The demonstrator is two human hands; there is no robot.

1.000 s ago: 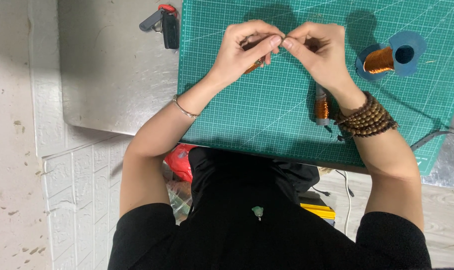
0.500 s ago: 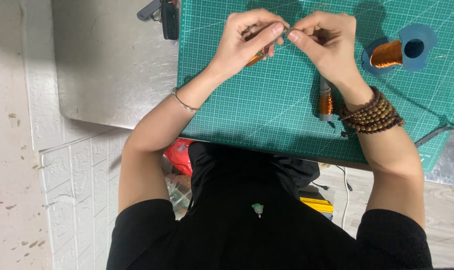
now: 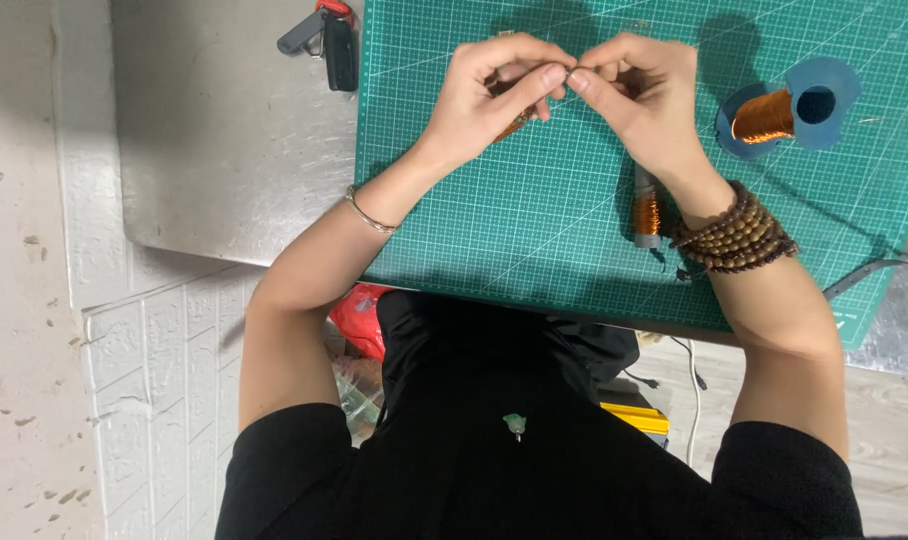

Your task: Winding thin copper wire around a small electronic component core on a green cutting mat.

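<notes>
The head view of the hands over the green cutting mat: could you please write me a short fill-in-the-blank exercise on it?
1. Both hands meet over a cutting mat whose colour is ____.
2. The string of brown wooden beads is worn on the ____ wrist.
3. The blue spool lying to the right of the right hand is wound with wire of a ____ colour.
4. The thin metal bangle sits on the arm of the ____ hand.

Missing words: green; right; copper; left

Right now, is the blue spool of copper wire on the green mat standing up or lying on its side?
Lying on its side: the blue spool rests on the green mat, its copper winding visible between both flanges.
</notes>
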